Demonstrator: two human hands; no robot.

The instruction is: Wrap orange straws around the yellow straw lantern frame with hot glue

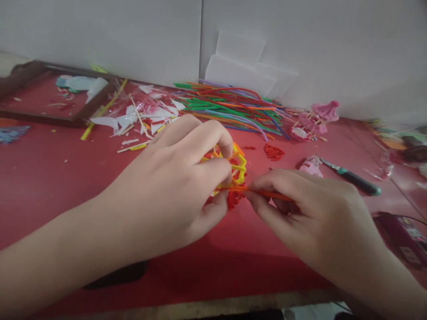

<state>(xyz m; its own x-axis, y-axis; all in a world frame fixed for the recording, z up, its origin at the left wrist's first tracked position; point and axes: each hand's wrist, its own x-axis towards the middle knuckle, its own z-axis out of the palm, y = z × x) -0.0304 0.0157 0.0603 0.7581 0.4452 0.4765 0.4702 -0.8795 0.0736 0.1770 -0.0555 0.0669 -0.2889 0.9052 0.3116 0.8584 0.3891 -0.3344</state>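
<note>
My left hand is closed around a small round frame of bent yellow and orange pipe cleaners, whose left side my fingers hide. Between my right hand's thumb and forefinger is pinched an orange pipe cleaner. That strand runs leftward to the fingertips of my left hand, at the lower edge of the frame. Bits of red material show beneath and inside the frame. Whether the strand is fastened to the frame I cannot tell.
Behind my hands lies a heap of coloured pipe cleaners. Paper scraps and a dark wooden frame sit to the left. On the right are a craft knife, a pink paper model and a dark red device.
</note>
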